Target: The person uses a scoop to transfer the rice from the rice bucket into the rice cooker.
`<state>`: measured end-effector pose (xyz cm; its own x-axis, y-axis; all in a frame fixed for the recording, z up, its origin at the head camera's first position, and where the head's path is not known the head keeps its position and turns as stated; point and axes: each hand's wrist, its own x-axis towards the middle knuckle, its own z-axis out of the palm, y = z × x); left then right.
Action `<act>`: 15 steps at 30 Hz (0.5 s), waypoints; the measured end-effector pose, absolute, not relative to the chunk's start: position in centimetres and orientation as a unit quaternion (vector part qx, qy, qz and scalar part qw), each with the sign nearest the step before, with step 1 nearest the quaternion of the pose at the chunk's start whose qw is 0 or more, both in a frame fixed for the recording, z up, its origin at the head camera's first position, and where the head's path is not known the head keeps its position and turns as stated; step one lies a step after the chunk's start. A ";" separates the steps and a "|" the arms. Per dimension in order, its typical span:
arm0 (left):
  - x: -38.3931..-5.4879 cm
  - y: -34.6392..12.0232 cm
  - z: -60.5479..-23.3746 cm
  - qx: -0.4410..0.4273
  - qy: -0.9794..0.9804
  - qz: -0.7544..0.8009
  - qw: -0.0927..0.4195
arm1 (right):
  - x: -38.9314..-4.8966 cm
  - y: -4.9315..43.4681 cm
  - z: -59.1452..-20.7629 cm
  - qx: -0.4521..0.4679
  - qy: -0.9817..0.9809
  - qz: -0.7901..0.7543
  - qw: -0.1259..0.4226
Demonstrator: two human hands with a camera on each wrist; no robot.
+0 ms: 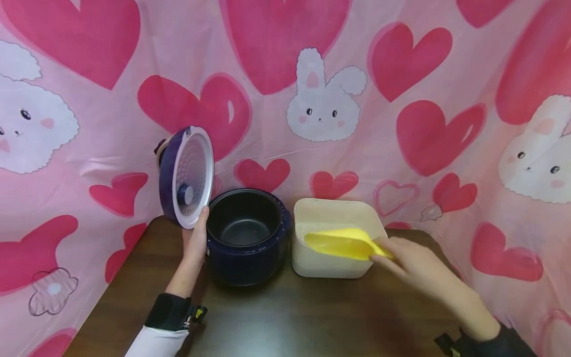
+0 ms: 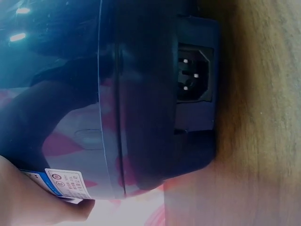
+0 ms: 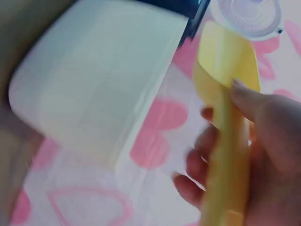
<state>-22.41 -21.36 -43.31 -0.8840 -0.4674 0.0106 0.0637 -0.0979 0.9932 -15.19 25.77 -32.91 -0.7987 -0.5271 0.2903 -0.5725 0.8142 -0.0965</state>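
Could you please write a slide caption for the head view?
Left hand holds a lid beside an open dark cooker; right hand holds a yellow scoop above a cream container.

The white label [image 2: 68, 182] on the pot [image 2: 146, 108] carries illegibly small print.

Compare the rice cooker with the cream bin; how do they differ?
The rice cooker is glossy dark blue outside, the cream bin pale all over. The rice cooker is round; the cream bin is roughly rectangular with rounded corners. Inside, the rice cooker is blackish, the cream bin light. Both stand upright, open-topped, on the brown table.
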 end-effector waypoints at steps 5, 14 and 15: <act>-22.5 -21.4 -43.1 0.151 -0.653 -0.719 0.186 | -18.7 26.2 -31.1 0.165 -0.978 0.005 0.126; -22.3 -21.5 -43.1 0.162 -0.650 -0.719 0.183 | -22.8 26.4 -31.4 0.191 -0.959 -0.160 0.137; -22.3 -21.4 -43.1 0.162 -0.650 -0.719 0.184 | -23.0 26.4 -31.5 0.192 -0.958 -0.162 0.136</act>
